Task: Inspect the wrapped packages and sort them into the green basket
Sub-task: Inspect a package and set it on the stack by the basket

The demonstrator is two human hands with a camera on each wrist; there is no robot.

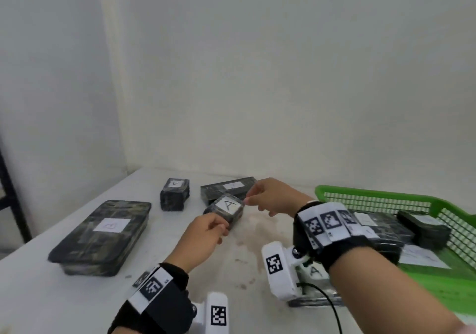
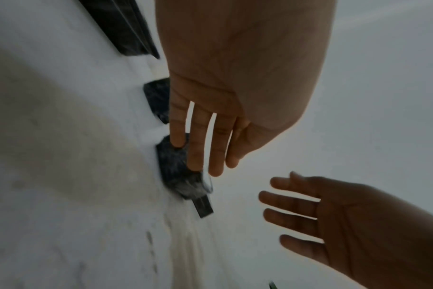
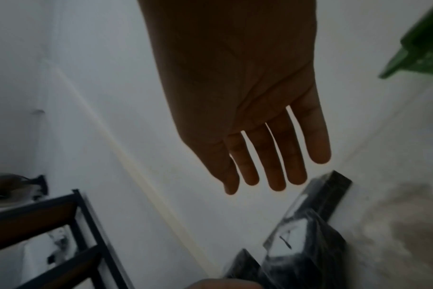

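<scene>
A small black-wrapped package with a white label reading "A" lies mid-table. My left hand touches its near end; in the left wrist view the fingers lie straight against the package. My right hand hovers at its far right corner with fingers straight and spread, the package below them; whether it touches, I cannot tell. The green basket stands at the right and holds several wrapped packages.
A large flat package labelled "B" lies at the left. Behind are a small "A" package and a long flat one. Another "A" package sits under my right wrist. A black shelf frame stands beyond the table's left side.
</scene>
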